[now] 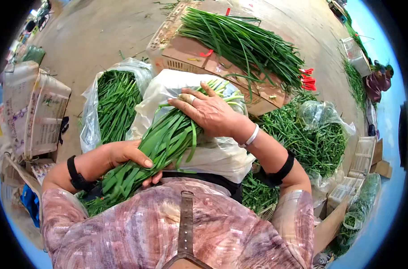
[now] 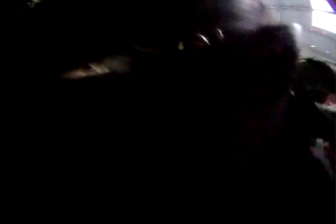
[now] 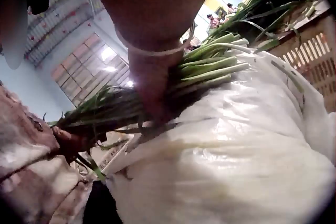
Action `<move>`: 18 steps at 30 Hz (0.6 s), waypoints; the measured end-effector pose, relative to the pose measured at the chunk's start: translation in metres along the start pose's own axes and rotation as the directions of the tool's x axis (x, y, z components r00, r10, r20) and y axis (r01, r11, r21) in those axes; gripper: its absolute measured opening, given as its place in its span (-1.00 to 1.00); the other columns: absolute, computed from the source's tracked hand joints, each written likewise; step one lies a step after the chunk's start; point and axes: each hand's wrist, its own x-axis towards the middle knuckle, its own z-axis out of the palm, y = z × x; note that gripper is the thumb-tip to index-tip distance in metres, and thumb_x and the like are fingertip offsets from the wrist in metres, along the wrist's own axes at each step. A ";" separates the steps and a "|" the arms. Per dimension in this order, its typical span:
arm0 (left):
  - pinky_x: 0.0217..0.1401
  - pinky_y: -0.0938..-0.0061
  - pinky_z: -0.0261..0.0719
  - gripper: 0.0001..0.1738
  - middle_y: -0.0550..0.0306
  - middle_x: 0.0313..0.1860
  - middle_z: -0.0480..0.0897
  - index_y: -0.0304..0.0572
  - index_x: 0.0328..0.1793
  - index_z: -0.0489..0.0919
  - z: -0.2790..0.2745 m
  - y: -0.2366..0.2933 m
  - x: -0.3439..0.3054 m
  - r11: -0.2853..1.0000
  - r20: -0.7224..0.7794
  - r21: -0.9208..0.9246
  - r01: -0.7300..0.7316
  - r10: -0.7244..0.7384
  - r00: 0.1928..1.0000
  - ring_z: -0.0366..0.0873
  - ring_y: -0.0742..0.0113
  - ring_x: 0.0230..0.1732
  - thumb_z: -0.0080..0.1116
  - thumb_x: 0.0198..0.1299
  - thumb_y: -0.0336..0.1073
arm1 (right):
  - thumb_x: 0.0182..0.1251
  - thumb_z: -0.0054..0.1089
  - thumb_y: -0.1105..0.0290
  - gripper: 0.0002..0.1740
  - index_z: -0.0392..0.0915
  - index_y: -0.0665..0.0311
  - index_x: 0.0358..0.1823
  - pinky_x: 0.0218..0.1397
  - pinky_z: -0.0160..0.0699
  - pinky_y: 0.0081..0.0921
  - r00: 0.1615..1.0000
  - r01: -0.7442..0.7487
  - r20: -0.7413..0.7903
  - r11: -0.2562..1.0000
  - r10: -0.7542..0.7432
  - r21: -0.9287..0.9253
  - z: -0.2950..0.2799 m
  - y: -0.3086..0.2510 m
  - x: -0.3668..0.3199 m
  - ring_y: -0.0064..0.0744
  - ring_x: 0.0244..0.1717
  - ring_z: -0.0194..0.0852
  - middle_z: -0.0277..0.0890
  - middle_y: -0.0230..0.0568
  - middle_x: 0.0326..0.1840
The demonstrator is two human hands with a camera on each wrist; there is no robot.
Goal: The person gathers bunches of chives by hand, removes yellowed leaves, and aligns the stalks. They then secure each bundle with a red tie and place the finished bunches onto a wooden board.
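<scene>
A bunch of long green stalks lies slantwise across my lap, pale ends at the upper right, over a white plastic sheet. My left hand grips the leafy lower part, thumb on top and fingertips showing beneath. My right hand rests flat on the bunch near its pale ends, fingers extended. In the right wrist view my right hand lies over the stalks, above the white plastic. The left wrist view is almost wholly dark.
A pile of long green stalks lies on a cardboard-topped crate ahead. Bags of greens stand at the left and right. White crates stand far left; another person is far right.
</scene>
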 end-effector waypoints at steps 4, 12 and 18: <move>-0.29 0.35 0.64 -0.38 -0.29 -0.27 0.56 -0.47 0.12 0.30 0.002 0.011 -0.008 0.995 0.095 -0.098 -0.007 0.016 0.995 0.62 0.06 -0.35 0.21 -0.03 -0.26 | -0.01 0.16 0.40 -0.23 0.10 0.12 0.32 0.36 -0.03 -0.05 0.996 -0.080 -0.036 0.995 0.082 0.059 0.003 -0.001 -0.001 -0.21 0.27 0.21 0.38 -0.12 0.09; -0.35 0.34 0.65 0.04 -0.28 -0.21 0.56 -0.49 0.26 0.24 0.050 0.075 -0.029 0.932 -0.069 0.111 -0.344 0.353 0.933 0.59 0.02 -0.31 -0.14 0.01 0.44 | -0.25 0.30 0.45 -0.39 0.36 0.19 -0.02 -0.08 0.43 -0.22 0.908 -0.174 -0.269 0.874 0.320 0.453 -0.023 0.029 0.006 0.00 -0.14 0.47 0.50 -0.01 -0.26; -0.27 0.35 0.64 0.17 -0.28 -0.17 0.55 -0.54 0.26 0.22 0.048 0.186 0.013 0.679 0.457 0.482 -0.554 0.345 0.820 0.63 0.01 -0.36 -0.26 -0.04 0.56 | -0.13 0.30 0.48 -0.50 0.46 0.35 -0.04 -0.01 0.42 -0.49 0.863 0.066 -0.426 0.775 0.273 0.629 -0.075 0.050 0.000 -0.47 -0.19 0.44 0.54 -0.27 -0.16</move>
